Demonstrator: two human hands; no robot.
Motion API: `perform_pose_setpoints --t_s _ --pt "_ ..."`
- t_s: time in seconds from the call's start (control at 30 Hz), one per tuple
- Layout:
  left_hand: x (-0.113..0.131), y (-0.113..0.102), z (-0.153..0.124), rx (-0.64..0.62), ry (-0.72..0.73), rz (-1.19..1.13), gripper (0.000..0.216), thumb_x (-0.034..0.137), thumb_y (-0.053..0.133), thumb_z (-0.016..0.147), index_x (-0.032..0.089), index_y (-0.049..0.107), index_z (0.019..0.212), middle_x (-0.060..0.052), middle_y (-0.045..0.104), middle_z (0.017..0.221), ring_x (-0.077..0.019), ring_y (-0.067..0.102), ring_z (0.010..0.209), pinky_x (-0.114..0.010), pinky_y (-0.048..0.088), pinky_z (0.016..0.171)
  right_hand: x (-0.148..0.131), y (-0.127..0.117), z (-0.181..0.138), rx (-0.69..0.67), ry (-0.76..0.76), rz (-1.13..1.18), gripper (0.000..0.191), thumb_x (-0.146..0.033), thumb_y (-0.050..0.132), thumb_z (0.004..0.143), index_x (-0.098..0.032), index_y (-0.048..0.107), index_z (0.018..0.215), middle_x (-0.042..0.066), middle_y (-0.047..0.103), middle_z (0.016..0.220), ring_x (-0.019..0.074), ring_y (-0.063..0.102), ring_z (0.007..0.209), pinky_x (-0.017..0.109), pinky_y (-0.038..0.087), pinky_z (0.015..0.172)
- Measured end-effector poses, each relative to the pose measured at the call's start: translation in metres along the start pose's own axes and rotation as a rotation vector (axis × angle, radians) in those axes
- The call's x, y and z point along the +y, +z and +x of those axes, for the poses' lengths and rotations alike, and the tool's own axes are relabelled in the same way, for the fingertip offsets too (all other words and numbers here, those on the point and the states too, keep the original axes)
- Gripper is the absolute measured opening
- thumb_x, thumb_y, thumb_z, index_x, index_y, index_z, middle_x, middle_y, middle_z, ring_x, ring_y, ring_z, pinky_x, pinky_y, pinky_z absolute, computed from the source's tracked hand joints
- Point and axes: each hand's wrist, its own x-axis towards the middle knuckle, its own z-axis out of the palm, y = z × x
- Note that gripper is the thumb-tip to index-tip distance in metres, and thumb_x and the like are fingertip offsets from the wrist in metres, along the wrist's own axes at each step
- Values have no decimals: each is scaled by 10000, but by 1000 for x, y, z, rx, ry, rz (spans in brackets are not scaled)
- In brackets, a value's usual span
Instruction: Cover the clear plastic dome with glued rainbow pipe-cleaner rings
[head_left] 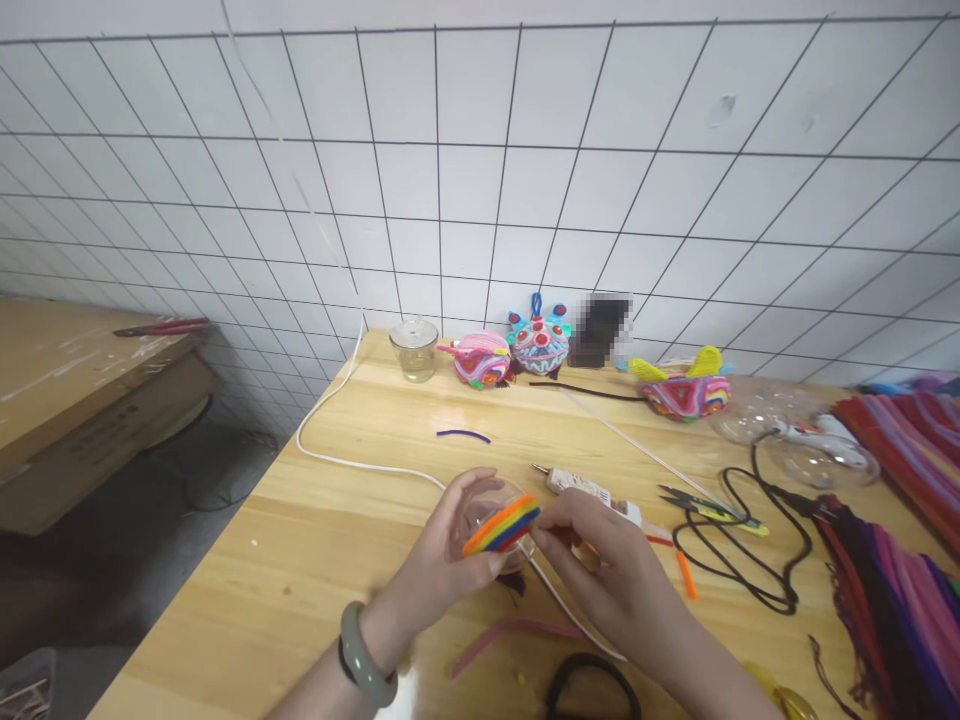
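Note:
My left hand [442, 550] is wrapped round a clear plastic ball [491, 500], tilted above the table. Orange, yellow, blue and red pipe cleaners [502, 525] lie side by side in a striped patch on its near face. At the right end of that patch, my right hand [600, 560] pinches with thumb and forefinger at the strips' ends. Behind the right hand lies a white glue gun [577, 486], its nozzle pointing left. A short purple pipe cleaner [463, 434] rests beyond the left hand. Below the hands is a pink pipe cleaner [517, 630], partly covered.
Along the wall stand a glass cup [414, 350], a pink decorated ball [481, 360], a blue horned ornament [538, 340] and a yellow-winged one [686, 390]. Scissors [697, 505], black cord [739, 560], clear shells [825, 460] and pipe cleaner bundles [892, 600] occupy the right.

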Motion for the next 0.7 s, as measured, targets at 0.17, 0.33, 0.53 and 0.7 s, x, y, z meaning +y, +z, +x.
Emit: perform_pose_setpoints --t_s 0.17,0.33,0.53,0.7 --pt "1 1 -1 -10 -17 6 647 384 820 705 307 498 1261 -64 566 1216 -227 561 1093 -363 421 942 -1 -2 2 -11 27 8 137 -145 538 933 -239 577 842 -19 565 722 144 506 641 248 394 591" --pt "2 1 -1 -29 -17 19 636 374 809 719 302 488 1263 -58 591 1179 -219 569 1084 -350 426 935 -1 -3 2 -59 159 44 141 -190 526 923 -223 601 808 -6 579 711 151 524 652 260 416 607" --pt "2 1 -1 -34 -30 35 642 362 804 725 289 477 1272 -76 588 1211 -231 570 1102 -353 435 927 3 0 3 -77 419 237 118 -291 571 861 -207 616 792 21 625 723 180 582 675 296 462 618" --pt "1 1 -2 -25 -44 41 649 367 811 716 301 480 1271 -69 585 1222 -223 577 1097 -345 445 921 12 0 2 -88 494 405 117 -317 634 834 -209 628 790 18 657 734 176 594 688 293 473 633"
